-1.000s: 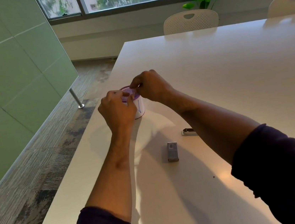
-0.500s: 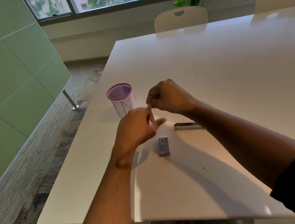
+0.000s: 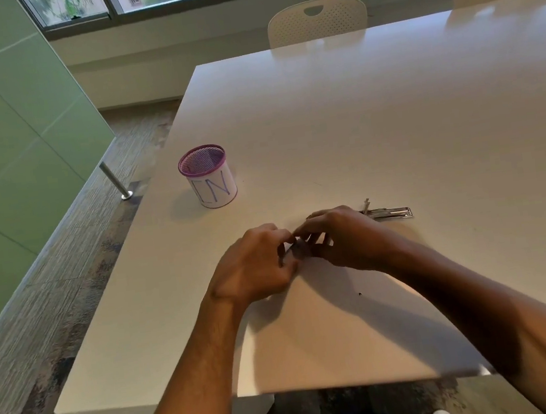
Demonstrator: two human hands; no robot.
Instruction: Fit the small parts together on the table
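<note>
While both hands meet over the white table (image 3: 392,123), left hand (image 3: 255,271) and right hand (image 3: 344,239) pinch a small grey flat box (image 3: 299,250) with curled fingers. Purple mesh cup (image 3: 207,177) sits well apart.

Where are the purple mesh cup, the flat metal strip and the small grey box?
Purple mesh cup (image 3: 213,186): head view, white label.
Flat metal strip (image 3: 390,213): head view, middle.
Small grey box (image 3: 299,249): head view, part between hands.

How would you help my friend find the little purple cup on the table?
Start at the big white table and look toward its left edge, nearest the green wall. There stands a purple mesh cup, upright, wrapped in white paper with blue letters. It stands alone, apart from the hands and the flat metal stapler.
</note>
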